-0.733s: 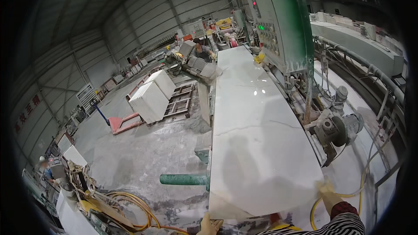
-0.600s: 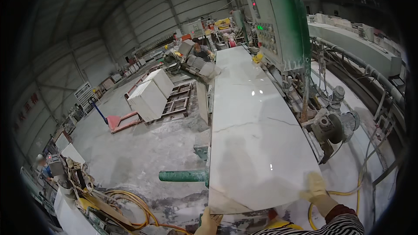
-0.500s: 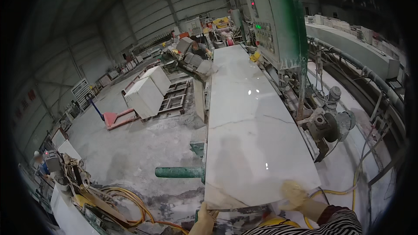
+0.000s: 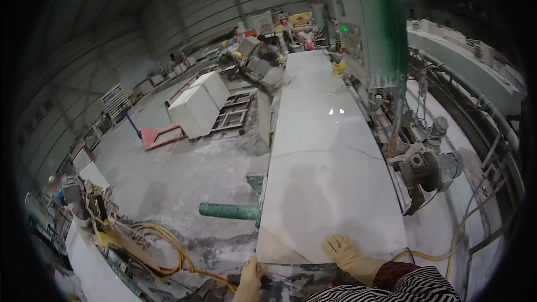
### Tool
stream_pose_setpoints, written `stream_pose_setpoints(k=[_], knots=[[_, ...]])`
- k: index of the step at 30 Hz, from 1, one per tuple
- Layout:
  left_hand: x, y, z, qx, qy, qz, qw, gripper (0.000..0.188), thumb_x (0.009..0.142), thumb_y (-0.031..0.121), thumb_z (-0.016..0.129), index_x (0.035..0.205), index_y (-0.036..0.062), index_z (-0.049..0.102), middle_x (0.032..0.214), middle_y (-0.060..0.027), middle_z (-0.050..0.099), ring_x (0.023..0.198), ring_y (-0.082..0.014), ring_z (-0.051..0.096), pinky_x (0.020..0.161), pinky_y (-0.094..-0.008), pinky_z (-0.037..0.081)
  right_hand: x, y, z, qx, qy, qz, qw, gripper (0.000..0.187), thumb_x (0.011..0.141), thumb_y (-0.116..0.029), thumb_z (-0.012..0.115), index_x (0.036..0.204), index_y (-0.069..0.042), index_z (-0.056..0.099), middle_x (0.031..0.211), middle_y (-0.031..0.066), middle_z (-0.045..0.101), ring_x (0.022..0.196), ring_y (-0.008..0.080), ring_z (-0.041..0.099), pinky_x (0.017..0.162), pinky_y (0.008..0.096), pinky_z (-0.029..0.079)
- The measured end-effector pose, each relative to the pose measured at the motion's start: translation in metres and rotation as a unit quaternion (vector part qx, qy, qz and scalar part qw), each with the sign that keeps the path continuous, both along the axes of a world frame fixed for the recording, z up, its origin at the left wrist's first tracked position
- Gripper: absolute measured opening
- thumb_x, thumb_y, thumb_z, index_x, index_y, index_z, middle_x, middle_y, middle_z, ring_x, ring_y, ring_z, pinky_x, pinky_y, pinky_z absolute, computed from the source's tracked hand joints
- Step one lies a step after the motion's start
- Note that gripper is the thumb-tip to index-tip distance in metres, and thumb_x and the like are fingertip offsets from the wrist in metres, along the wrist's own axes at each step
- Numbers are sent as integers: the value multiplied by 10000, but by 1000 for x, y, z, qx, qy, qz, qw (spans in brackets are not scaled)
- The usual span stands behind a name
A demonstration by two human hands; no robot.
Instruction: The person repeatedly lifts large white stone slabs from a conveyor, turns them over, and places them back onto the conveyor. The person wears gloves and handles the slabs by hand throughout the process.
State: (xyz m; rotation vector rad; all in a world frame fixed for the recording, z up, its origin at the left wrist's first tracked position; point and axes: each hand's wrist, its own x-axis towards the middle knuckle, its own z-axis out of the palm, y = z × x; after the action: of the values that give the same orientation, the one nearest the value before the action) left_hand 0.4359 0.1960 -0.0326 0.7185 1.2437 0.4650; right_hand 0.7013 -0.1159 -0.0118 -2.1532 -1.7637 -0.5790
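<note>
Fingers slightly apart, a gloved right hand [image 4: 344, 251] lies flat on a long white slab [image 4: 319, 184] at its near edge, while the left hand [image 4: 251, 273] curls at the near left corner, its clamp on the slab hard to confirm. The slab runs lengthwise along a machine bed [image 4: 402, 193], a green pipe [image 4: 229, 211] jutting from the left edge and a control cabinet [image 4: 366, 31] standing beyond the right.

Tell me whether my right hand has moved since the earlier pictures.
Yes: the right hand has moved leftward, closer to the fixed green pipe and away from the near right corner of the white slab.
</note>
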Motion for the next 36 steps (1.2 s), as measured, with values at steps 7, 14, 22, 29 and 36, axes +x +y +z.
stream_pose_setpoints(k=[7,14,22,29,36], knots=[[-176,-1,143,236,545,-200,779,537,1144,333,607,1576,18,652,1548,-269,697,1411,-379,687,1189,-500,544,9,9,-25,31,22,-15,999,490,952,-209,637,1419,-64,673,1394,180,693,1246,383,675,1114,590,521],[-432,-105,57,392,720,-5,573,646,1126,412,652,1573,-53,618,1578,-375,611,1445,-512,607,1232,-593,477,8,8,-15,-9,-24,0,1000,513,966,-220,628,1445,-40,661,1412,210,696,1275,413,663,1165,620,495],[-420,-162,4,436,782,84,438,612,1147,384,621,1531,-93,628,1436,-419,673,1292,-552,679,1150,-594,549,24,7,-21,-28,-17,40,999,619,947,-178,628,1522,51,599,1496,289,645,1324,473,618,1186,680,461],[-425,-165,-11,444,802,119,381,543,1168,407,640,1479,-26,740,1455,-364,716,1312,-510,706,1150,-580,560,19,4,-14,-63,-4,15,998,642,921,-153,663,1538,19,617,1548,284,624,1378,495,604,1194,657,475],[-441,-160,-31,432,805,123,388,544,1126,412,689,1450,-18,765,1400,-358,751,1296,-520,716,1140,-603,556,14,8,-1,-125,92,-1,988,694,942,-117,647,1624,-29,556,1667,267,541,1527,496,508,1292,649,381]])
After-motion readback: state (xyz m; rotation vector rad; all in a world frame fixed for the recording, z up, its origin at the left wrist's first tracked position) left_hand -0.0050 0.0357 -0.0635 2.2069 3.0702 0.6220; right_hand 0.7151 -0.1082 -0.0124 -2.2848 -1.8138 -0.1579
